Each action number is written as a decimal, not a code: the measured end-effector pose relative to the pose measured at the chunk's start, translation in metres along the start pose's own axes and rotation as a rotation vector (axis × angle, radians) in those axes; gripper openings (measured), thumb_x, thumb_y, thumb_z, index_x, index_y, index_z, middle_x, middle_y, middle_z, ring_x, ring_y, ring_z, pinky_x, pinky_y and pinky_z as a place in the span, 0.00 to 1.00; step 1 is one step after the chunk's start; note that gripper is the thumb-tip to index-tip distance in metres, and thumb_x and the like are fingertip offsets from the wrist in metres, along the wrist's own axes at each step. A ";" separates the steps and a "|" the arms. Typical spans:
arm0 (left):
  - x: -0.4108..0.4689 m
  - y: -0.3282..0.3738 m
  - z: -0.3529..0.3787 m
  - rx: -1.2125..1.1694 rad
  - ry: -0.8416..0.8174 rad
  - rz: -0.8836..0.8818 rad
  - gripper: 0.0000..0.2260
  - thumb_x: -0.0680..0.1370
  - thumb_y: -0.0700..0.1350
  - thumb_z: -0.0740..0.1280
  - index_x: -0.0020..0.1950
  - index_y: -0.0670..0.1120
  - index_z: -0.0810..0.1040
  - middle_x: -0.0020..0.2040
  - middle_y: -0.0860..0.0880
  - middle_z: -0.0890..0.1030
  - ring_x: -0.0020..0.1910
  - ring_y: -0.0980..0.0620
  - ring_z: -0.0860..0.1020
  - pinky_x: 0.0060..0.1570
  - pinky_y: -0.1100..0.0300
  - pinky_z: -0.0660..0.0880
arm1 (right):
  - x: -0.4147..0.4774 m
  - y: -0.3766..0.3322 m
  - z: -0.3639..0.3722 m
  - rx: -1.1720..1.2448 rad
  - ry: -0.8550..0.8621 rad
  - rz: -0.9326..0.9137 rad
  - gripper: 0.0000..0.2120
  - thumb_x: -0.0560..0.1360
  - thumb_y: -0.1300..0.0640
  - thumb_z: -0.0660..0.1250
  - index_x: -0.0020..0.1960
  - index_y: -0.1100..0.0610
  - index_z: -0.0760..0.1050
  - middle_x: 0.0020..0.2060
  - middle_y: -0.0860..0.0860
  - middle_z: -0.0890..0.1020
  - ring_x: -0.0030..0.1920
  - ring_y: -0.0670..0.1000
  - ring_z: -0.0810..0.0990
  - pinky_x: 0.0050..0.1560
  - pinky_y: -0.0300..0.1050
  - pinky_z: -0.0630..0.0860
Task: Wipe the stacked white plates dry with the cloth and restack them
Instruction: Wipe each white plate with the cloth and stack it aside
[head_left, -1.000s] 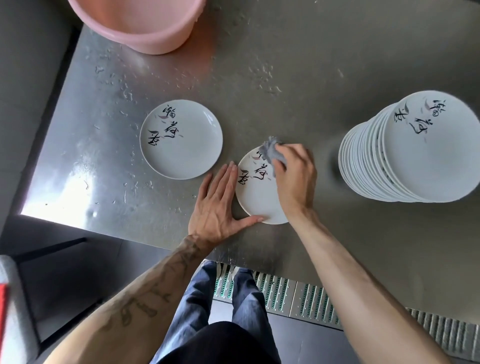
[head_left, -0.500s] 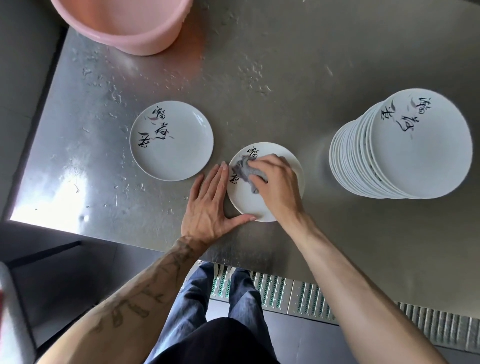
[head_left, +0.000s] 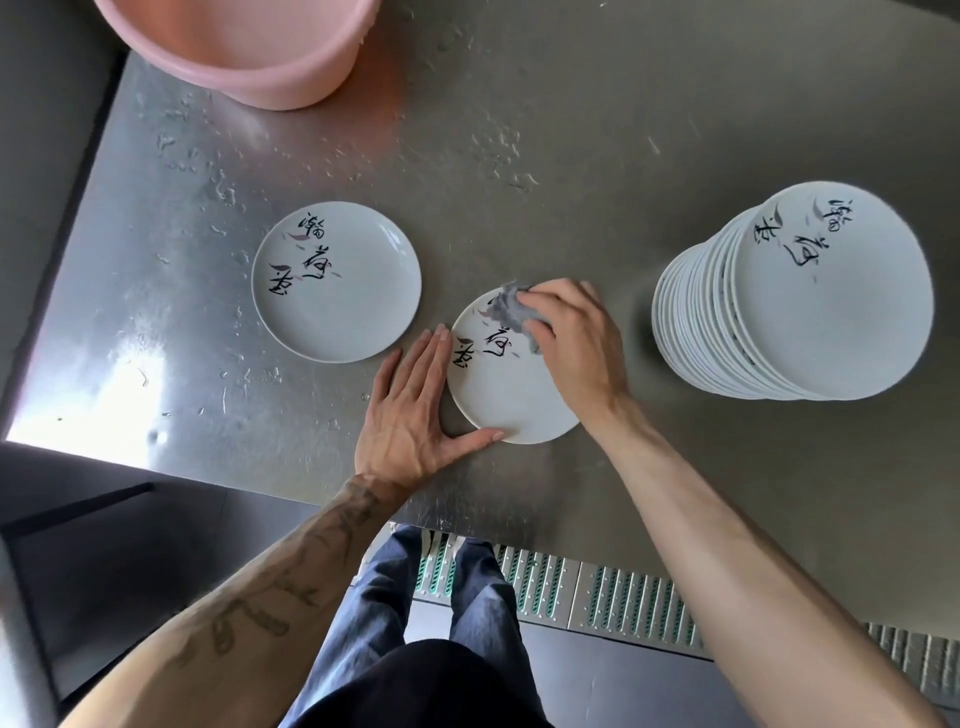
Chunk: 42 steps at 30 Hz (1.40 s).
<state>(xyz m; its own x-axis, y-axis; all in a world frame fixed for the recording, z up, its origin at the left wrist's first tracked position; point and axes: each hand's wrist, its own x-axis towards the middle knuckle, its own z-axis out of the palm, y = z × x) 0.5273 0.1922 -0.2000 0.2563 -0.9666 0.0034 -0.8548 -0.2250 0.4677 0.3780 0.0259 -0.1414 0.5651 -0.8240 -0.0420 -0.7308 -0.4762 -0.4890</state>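
Early going, I judge — one plate (head_left: 337, 280) lies aside centre-left, the right hand (head_left: 571, 348) pinches the grey cloth (head_left: 511, 312) onto a second plate (head_left: 509, 400) braced by the spread left hand (head_left: 410, 410), and the tall stack (head_left: 789, 301) at right waits.

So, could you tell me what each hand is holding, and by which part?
The right hand grips the bunched grey cloth from above, on the plate. The left hand holds nothing, lying flat against the plate's rim.

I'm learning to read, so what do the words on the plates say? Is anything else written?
Left plate: black brush writing, too swirly to read.
Plate being wiped: same writing, partly under the cloth, unreadable.
Top plate of the stack: same writing, unreadable.
No other writing.
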 end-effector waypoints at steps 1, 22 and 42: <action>0.000 0.001 0.000 -0.004 -0.003 0.000 0.54 0.70 0.77 0.67 0.83 0.42 0.58 0.83 0.48 0.60 0.81 0.51 0.60 0.78 0.42 0.58 | -0.005 0.004 -0.002 -0.031 0.030 0.024 0.17 0.75 0.64 0.72 0.64 0.57 0.82 0.56 0.50 0.82 0.56 0.56 0.76 0.52 0.53 0.78; 0.001 -0.001 -0.001 0.025 -0.038 0.003 0.54 0.71 0.78 0.64 0.83 0.42 0.58 0.83 0.46 0.60 0.82 0.50 0.59 0.77 0.41 0.60 | -0.065 -0.027 0.024 0.187 -0.135 0.011 0.17 0.74 0.63 0.76 0.62 0.56 0.83 0.55 0.48 0.83 0.55 0.52 0.77 0.57 0.43 0.76; -0.002 -0.004 0.003 0.068 -0.039 0.020 0.54 0.71 0.80 0.62 0.84 0.43 0.56 0.83 0.47 0.59 0.82 0.51 0.57 0.80 0.44 0.56 | -0.082 -0.041 0.024 0.190 -0.059 0.179 0.18 0.73 0.62 0.76 0.63 0.55 0.83 0.55 0.48 0.83 0.55 0.51 0.78 0.58 0.44 0.77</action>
<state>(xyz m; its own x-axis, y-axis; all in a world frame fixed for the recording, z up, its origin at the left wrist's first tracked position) 0.5287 0.1945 -0.2046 0.2219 -0.9748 -0.0230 -0.8887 -0.2119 0.4065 0.3712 0.1200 -0.1388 0.4586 -0.8679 -0.1907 -0.7392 -0.2535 -0.6240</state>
